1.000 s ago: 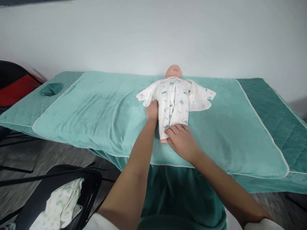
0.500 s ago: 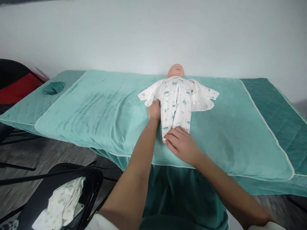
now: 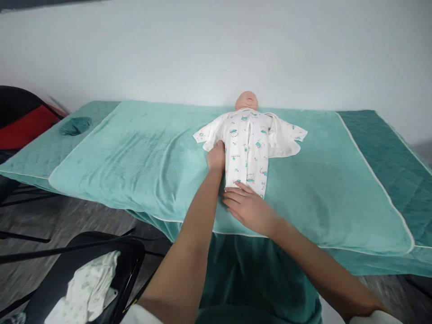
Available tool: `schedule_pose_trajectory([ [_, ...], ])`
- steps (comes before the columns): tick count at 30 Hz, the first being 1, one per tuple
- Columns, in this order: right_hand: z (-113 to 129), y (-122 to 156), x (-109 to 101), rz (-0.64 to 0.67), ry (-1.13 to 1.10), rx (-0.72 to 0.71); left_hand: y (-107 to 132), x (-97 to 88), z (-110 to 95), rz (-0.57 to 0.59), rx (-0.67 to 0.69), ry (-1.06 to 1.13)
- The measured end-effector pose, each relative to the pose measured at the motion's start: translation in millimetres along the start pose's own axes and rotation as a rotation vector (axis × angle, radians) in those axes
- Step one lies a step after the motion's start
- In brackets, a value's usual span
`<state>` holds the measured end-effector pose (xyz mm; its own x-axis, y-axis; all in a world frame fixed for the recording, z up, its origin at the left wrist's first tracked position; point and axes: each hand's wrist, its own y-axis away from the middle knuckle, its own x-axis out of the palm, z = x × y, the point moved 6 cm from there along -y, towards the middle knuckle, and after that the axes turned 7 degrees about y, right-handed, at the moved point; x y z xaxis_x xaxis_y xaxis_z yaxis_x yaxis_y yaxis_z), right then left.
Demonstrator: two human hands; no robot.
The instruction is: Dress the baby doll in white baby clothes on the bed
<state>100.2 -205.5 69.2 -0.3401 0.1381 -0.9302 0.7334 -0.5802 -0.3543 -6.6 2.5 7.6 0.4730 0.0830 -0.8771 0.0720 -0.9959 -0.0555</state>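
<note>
A baby doll (image 3: 246, 101) lies on its back on the green-covered bed, dressed in a white baby outfit (image 3: 248, 144) with teal and red prints. Its sleeves spread out to both sides. My left hand (image 3: 216, 156) is closed at the outfit's left edge, beside the doll's hip, with the thumb up and the other fingers mostly hidden. Across the lower end of the outfit lies my right hand (image 3: 251, 209), its fingers stretched out over the leg hem. The doll's feet are hidden.
A green bed cover (image 3: 151, 144) with white piping spreads around the doll, and a face hole (image 3: 76, 126) is at the bed's left end. White printed clothing (image 3: 91, 288) lies on a black chair (image 3: 131, 252) at lower left. A red and black chair (image 3: 30, 126) stands far left.
My right hand has shifted slightly left and down over the leg hem, and the outfit's legs look flatter and closer together. My left hand stays at the side edge.
</note>
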Motion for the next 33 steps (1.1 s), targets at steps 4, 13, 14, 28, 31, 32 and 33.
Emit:
schedule_pose_trajectory([
  [4, 1, 5, 8, -0.026, 0.017, -0.026, -1, 0.4, 0, 0.008, 0.004, 0.011],
  [13, -2, 3, -18, -0.136, -0.189, -0.035, 0, -0.8, 0, 0.014, 0.001, 0.021],
  [14, -12, 5, -26, -0.185, -0.216, 0.014, 1, -0.7, 0, 0.012, 0.004, 0.020],
  [28, -200, 27, 20, -0.083, 0.115, 0.602, -1, 0.4, 0, -0.024, 0.059, -0.011],
  [31, -196, 32, 18, -0.061, 0.184, 0.653, -1, 0.8, 1, -0.033, 0.063, -0.033],
  [32, -196, 34, 17, -0.055, 0.206, 0.677, -1, 1.0, 0, -0.034, 0.069, -0.040],
  [33, -197, 34, 17, -0.048, 0.228, 0.695, -1, 1.0, 0, -0.034, 0.075, -0.048],
])
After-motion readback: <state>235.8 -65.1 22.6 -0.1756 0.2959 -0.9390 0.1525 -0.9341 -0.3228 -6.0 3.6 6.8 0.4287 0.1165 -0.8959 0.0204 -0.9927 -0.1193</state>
